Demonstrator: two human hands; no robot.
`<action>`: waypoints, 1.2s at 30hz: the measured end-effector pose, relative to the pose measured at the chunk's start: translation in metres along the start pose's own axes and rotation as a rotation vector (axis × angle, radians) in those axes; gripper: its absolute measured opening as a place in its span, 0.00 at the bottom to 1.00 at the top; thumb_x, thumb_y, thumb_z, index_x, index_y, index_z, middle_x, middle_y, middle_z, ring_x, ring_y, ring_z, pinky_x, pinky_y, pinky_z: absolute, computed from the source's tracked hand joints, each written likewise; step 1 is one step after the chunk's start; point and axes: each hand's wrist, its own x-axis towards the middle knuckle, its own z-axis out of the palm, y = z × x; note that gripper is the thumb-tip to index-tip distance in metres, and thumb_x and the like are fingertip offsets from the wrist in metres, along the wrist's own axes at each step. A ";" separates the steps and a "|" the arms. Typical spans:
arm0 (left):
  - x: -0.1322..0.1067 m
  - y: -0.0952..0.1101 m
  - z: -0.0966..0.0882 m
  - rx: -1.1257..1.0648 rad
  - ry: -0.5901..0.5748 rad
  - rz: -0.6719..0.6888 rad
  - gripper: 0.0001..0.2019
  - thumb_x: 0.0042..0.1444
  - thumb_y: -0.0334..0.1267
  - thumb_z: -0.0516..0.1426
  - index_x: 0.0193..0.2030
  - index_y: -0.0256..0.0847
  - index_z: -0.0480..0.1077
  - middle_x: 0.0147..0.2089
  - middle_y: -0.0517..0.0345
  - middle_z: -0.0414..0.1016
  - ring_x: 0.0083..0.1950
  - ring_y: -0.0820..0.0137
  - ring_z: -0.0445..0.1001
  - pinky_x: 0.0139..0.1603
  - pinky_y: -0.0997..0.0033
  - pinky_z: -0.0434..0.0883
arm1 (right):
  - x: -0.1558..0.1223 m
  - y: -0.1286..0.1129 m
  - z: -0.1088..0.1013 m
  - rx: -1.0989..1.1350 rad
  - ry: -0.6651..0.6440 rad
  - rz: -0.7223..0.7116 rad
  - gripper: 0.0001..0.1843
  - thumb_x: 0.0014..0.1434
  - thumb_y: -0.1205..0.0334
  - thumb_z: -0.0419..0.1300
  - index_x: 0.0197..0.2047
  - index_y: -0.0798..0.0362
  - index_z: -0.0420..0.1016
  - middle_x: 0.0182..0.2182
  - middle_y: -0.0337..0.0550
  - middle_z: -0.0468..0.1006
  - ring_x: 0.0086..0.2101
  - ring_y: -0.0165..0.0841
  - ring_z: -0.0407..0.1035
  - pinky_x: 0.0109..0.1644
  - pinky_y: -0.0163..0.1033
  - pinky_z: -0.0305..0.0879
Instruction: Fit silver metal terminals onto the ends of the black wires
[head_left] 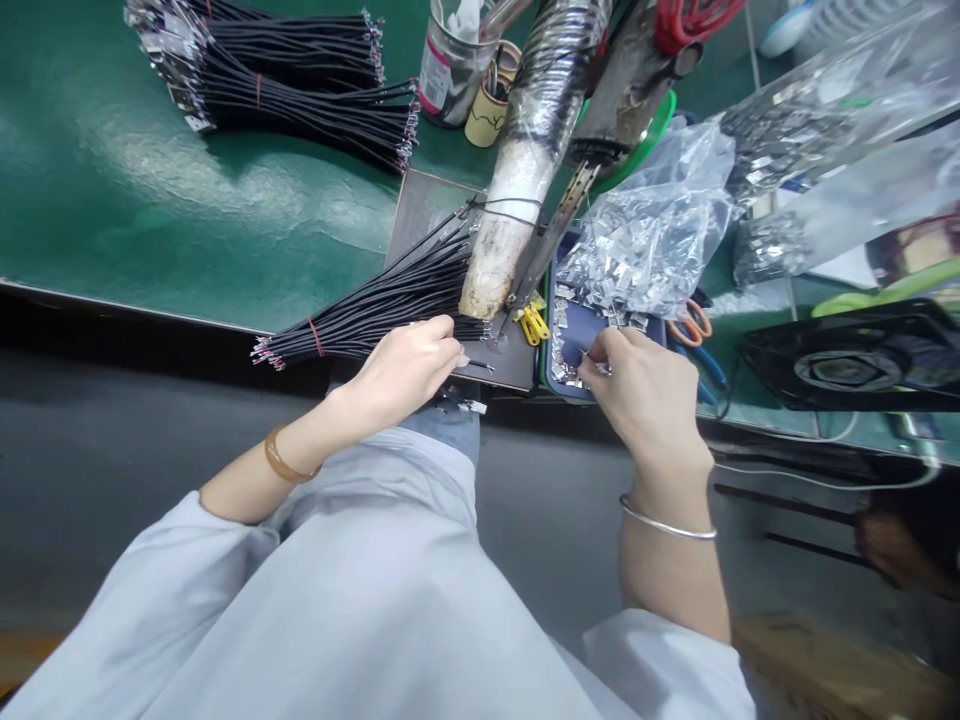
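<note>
Pale smock (397, 600) foremost — left hand (409, 368) pinching black cable (478, 364), right hand (649, 390) pinched closed over blue tray (577, 330).

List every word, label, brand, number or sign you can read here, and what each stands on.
No text can be read for certain.
Label on the clear jar: printed, but too small and blurred to read.
Dark wavy mark on the beige cup: no clear letters.
</note>
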 end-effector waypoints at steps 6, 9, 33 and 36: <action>0.009 0.007 0.000 0.119 -0.100 0.014 0.11 0.67 0.27 0.52 0.37 0.35 0.75 0.38 0.48 0.75 0.44 0.60 0.72 0.43 0.65 0.69 | 0.006 0.002 0.000 -0.038 -0.021 -0.014 0.08 0.57 0.71 0.55 0.28 0.51 0.64 0.26 0.43 0.70 0.23 0.29 0.52 0.28 0.39 0.40; 0.006 0.009 0.002 0.030 -0.057 0.032 0.10 0.68 0.28 0.52 0.41 0.34 0.74 0.37 0.48 0.76 0.43 0.60 0.72 0.45 0.63 0.70 | 0.007 0.009 0.008 0.084 0.091 -0.008 0.09 0.55 0.69 0.56 0.27 0.49 0.60 0.27 0.42 0.71 0.24 0.30 0.58 0.28 0.38 0.45; 0.011 0.041 0.002 -1.097 0.172 -0.557 0.08 0.55 0.38 0.63 0.30 0.36 0.77 0.27 0.59 0.77 0.27 0.75 0.71 0.31 0.76 0.71 | -0.029 -0.097 0.024 1.322 0.490 -0.002 0.04 0.61 0.65 0.64 0.33 0.49 0.79 0.36 0.41 0.84 0.37 0.34 0.80 0.37 0.38 0.79; 0.010 0.041 0.004 -1.072 0.175 -0.556 0.07 0.56 0.37 0.63 0.31 0.35 0.78 0.30 0.56 0.80 0.30 0.73 0.74 0.33 0.76 0.73 | -0.030 -0.098 0.025 1.324 0.508 -0.011 0.04 0.61 0.66 0.64 0.34 0.49 0.79 0.37 0.41 0.84 0.37 0.33 0.80 0.37 0.37 0.79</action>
